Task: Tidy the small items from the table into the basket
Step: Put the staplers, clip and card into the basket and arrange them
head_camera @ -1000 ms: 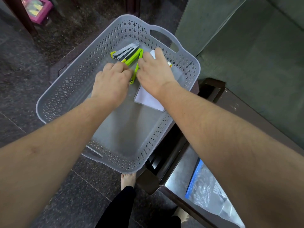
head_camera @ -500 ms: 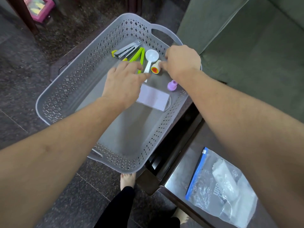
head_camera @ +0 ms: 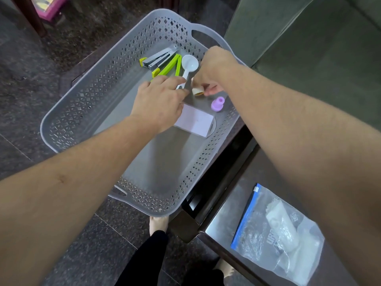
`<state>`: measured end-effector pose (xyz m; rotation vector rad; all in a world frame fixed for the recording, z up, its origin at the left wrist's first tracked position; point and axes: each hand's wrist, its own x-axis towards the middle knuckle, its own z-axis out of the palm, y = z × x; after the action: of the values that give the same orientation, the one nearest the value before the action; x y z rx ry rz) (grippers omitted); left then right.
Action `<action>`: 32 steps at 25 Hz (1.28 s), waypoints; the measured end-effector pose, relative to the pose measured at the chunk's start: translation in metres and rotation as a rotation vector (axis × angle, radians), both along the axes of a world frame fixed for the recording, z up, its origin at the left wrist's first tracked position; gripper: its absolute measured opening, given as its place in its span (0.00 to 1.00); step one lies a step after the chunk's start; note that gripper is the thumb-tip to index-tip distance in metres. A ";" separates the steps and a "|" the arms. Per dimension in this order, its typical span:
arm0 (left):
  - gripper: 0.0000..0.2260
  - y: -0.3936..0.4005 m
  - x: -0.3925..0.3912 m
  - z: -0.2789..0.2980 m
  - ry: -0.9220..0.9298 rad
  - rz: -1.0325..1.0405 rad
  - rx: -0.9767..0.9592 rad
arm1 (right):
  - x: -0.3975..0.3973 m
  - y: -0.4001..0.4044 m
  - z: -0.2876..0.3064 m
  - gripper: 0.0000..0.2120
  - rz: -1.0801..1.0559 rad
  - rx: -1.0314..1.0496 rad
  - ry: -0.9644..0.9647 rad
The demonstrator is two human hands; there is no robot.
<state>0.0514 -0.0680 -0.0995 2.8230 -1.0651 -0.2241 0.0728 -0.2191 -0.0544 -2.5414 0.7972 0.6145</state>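
A grey perforated basket (head_camera: 82, 104) rests half on the table's corner. Inside lie a silver stapler (head_camera: 159, 58), green clips (head_camera: 167, 68), a white spoon (head_camera: 189, 66), a purple plastic piece (head_camera: 218, 103) and a white card (head_camera: 195, 123). My right hand (head_camera: 214, 68) reaches down from the far side, and its thumb and fingers pinch a small cream cylinder (head_camera: 198, 91) just above the basket floor. My left hand (head_camera: 158, 102) hovers flat over the card with fingers spread. Its fingertips touch the spoon's handle.
A clear zip bag (head_camera: 276, 230) with a blue seal lies on the dark table (head_camera: 224, 215) at the lower right. A grey-green sofa (head_camera: 309, 48) stands behind. A pink box (head_camera: 49, 7) sits on the floor at the far left. My foot (head_camera: 158, 223) is below the basket.
My right hand has dropped from the basket's far rim onto the small cream cylinder and closed on it. My left hand has slid forward to the spoon's handle.
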 end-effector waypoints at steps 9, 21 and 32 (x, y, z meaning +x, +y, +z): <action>0.16 -0.007 -0.021 -0.001 -0.077 0.033 -0.173 | -0.045 -0.032 0.014 0.12 0.411 -0.433 -0.068; 0.18 -0.037 -0.006 -0.012 -0.114 0.140 -0.098 | -0.064 -0.037 0.016 0.13 0.539 -0.623 -0.063; 0.22 -0.047 -0.005 -0.007 0.089 0.044 -0.127 | -0.066 -0.035 0.013 0.12 0.529 -0.613 -0.123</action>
<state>0.0460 -0.1147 -0.1062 2.6936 -0.9627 -0.2649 0.0063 -0.2541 -0.0412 -3.3580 0.2773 0.3917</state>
